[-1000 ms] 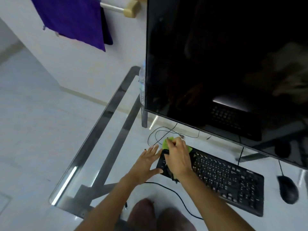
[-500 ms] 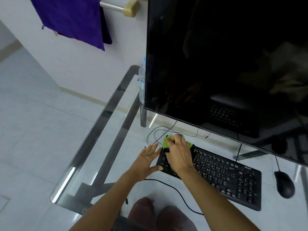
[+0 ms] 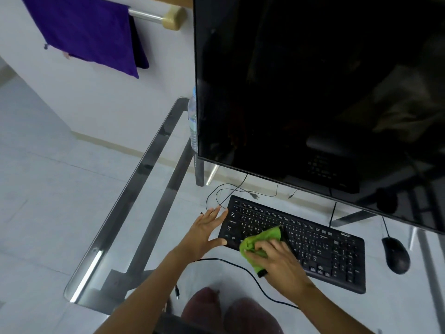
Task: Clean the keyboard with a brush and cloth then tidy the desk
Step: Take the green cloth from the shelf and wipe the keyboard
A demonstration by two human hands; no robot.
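Head view shows one black keyboard [image 3: 296,239] on a glass desk [image 3: 134,189], and two hands at its left end. One green cloth [image 3: 261,239] lies bunched on the keyboard's lower-left keys, and the right hand [image 3: 277,257] pinches it with curled fingers and presses it onto the keys. A dark strip runs under that hand, one tip showing past the cloth and one below it; what it is cannot be made out. Beside the keyboard's left edge the left hand [image 3: 204,233] rests flat, fingers straight and spread, thumb touching the keyboard's front corner. One black mouse [image 3: 396,255] sits right of the keyboard, apart from it. One dark monitor [image 3: 313,92] stands behind the keyboard, cut off at the top and right. One plastic bottle [image 3: 192,121] is mostly hidden behind the monitor's left edge. Thin black cables [image 3: 226,192] loop behind the keyboard, and another trails in front of it. One purple towel [image 3: 84,32] hangs on a rail far behind the keyboard, its top cut off.
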